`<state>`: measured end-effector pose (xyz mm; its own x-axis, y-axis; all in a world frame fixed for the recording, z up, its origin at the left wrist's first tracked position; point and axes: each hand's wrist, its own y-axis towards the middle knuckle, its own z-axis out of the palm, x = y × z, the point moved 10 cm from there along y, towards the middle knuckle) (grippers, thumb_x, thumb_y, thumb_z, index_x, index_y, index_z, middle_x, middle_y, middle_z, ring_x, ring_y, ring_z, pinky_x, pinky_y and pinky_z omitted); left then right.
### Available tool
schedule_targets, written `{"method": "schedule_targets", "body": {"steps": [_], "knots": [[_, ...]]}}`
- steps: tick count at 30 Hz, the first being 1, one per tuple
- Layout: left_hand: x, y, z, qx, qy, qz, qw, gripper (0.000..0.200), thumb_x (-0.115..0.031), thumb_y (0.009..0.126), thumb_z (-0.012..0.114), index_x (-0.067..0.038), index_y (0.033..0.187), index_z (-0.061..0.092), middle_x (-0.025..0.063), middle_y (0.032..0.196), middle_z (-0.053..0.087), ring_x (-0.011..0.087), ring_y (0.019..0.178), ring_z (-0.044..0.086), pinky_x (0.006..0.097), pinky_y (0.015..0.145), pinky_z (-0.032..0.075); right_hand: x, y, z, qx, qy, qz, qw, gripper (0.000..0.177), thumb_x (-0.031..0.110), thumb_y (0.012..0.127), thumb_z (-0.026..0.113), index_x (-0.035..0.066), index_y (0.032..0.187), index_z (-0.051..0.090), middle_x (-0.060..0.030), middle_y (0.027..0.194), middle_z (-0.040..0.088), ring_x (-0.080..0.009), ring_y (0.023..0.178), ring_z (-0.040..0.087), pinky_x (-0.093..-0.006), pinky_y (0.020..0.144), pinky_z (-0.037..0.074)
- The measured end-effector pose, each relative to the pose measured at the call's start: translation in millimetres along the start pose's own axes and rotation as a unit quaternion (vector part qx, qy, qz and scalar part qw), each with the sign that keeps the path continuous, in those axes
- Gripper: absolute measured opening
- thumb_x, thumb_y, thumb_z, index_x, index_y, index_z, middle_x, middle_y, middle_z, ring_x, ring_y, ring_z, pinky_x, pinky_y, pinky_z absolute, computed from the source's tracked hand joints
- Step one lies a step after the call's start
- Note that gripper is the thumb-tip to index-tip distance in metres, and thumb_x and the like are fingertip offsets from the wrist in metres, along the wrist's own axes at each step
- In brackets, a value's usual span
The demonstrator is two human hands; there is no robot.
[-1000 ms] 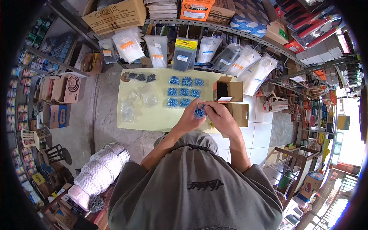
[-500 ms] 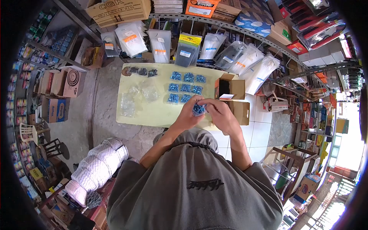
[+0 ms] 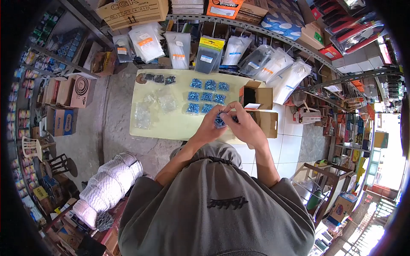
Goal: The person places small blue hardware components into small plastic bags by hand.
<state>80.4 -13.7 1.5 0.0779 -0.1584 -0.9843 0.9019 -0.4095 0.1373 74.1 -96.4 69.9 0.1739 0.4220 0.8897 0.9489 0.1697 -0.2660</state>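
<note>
A small clear bag of blue pieces (image 3: 219, 122) is held up over the near edge of the pale yellow table (image 3: 171, 126). My left hand (image 3: 207, 129) is wrapped round its left side. Against its top and right side my right hand (image 3: 247, 128) has its fingers bent and pinched, partly hiding the bag. What the blue pieces are is too small to tell. Beyond my hands, several similar filled bags (image 3: 207, 97) lie in rows on the table. Just right of them stands an open box (image 3: 263, 97) with dark contents, and a second open carton (image 3: 268, 124) sits nearer me.
Clear plastic bags (image 3: 143, 116) lie on the table's left part, with small dark packets (image 3: 159, 79) at its far left corner. Packs of cable ties (image 3: 209, 54) hang from the shelf behind. A wrapped roll of rope (image 3: 111, 183) is on my left.
My right hand has turned and its fingers have risen slightly at the bag's top. The bag has tilted and is more covered. Things on the table look unmoved.
</note>
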Motion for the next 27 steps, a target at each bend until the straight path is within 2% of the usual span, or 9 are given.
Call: {"method": "schedule_targets", "body": {"steps": [2,4,11,13,15,19,23,25,27], "knots": [[-7.1,0.8,-1.4,0.002,0.026,0.007,1.0,0.039,0.002,0.073,0.062,-0.003,0.109,0.049,0.0094,0.098,0.054,0.0207,0.091,0.055,0.0308,0.08,0.043,-11.1,0.3,-1.6,0.003,0.003,0.033,0.999,0.024,0.013,0.092,0.053,0.0,0.11,0.045,-0.0219,0.099,0.063,-0.0369,0.095,0.064,-0.039,0.081,0.048],[-16.4,2.9,-2.5,0.003,0.052,0.014,0.999,0.038,0.002,0.073,0.062,-0.004,0.108,0.049,0.01,0.098,0.054,0.0212,0.09,0.055,0.0305,0.079,0.043,-15.9,2.4,-4.8,-0.01,0.082,-0.002,0.997,0.024,0.01,0.091,0.051,0.0,0.111,0.046,-0.0202,0.1,0.063,-0.0315,0.097,0.063,-0.0374,0.084,0.046],[-10.7,3.8,-1.9,0.006,0.064,0.005,0.998,0.039,0.003,0.072,0.063,-0.004,0.108,0.049,0.0099,0.095,0.053,0.022,0.087,0.056,0.0311,0.079,0.044,-4.1,-0.7,-9.7,-0.02,0.018,-0.04,0.999,0.023,0.007,0.09,0.049,-0.002,0.111,0.049,-0.0189,0.098,0.063,-0.0289,0.094,0.063,-0.0348,0.083,0.047],[-9.8,4.2,-1.7,0.007,0.066,0.001,0.998,0.039,0.003,0.072,0.063,-0.004,0.108,0.049,0.0096,0.094,0.053,0.022,0.088,0.056,0.0314,0.079,0.044,-2.1,-1.3,-6.4,0.001,0.017,-0.017,1.0,0.015,0.004,0.092,0.05,-0.004,0.104,0.055,-0.009,0.085,0.061,-0.0125,0.079,0.057,-0.028,0.072,0.047],[-8.8,4.3,0.6,0.02,0.028,-0.005,0.999,0.039,0.002,0.075,0.066,-0.004,0.11,0.051,0.0073,0.1,0.057,0.0158,0.093,0.054,0.0296,0.082,0.044,0.8,-1.0,-3.8,0.019,0.005,-0.014,1.0,0.016,0.005,0.092,0.052,-0.004,0.104,0.057,-0.0089,0.083,0.061,-0.0123,0.077,0.057,-0.028,0.071,0.047],[-15.9,4.9,-0.2,0.016,0.09,0.051,0.995,0.039,0.003,0.074,0.066,-0.005,0.109,0.051,0.0072,0.101,0.057,0.0171,0.094,0.055,0.0309,0.085,0.043,10.6,1.0,1.4,0.026,-0.007,-0.062,0.998,0.017,0.008,0.092,0.056,-0.003,0.103,0.061,-0.0084,0.08,0.062,-0.0107,0.073,0.056,-0.0279,0.068,0.047],[-15.7,6.2,-2.0,0.009,0.056,0.042,0.997,0.039,0.003,0.074,0.065,-0.005,0.109,0.052,0.0071,0.1,0.056,0.0177,0.094,0.055,0.031,0.086,0.043,5.7,0.8,2.7,0.035,-0.03,-0.039,0.998,0.018,0.009,0.091,0.057,-0.001,0.105,0.059,-0.0063,0.081,0.06,-0.0089,0.074,0.054,-0.0273,0.068,0.045],[-17.7,6.4,-2.3,0.017,0.066,0.044,0.997,0.039,0.003,0.074,0.065,-0.005,0.11,0.051,0.0067,0.1,0.056,0.017,0.093,0.055,0.0302,0.085,0.043,6.3,-1.1,-6.5,-0.009,0.005,-0.028,1.0,0.018,0.007,0.091,0.054,-0.002,0.107,0.056,-0.0054,0.083,0.058,-0.0091,0.077,0.054,-0.0267,0.069,0.045],[-9.1,5.3,-3.1,0.024,0.06,-0.01,0.998,0.04,0.002,0.074,0.064,-0.005,0.11,0.05,0.0056,0.097,0.055,0.0146,0.09,0.054,0.0287,0.082,0.043,-4.0,-1.7,-10.1,-0.011,0.063,0.008,0.998,0.018,0.006,0.092,0.052,-0.002,0.107,0.055,-0.0055,0.084,0.057,-0.0098,0.078,0.054,-0.0264,0.07,0.045]]}}
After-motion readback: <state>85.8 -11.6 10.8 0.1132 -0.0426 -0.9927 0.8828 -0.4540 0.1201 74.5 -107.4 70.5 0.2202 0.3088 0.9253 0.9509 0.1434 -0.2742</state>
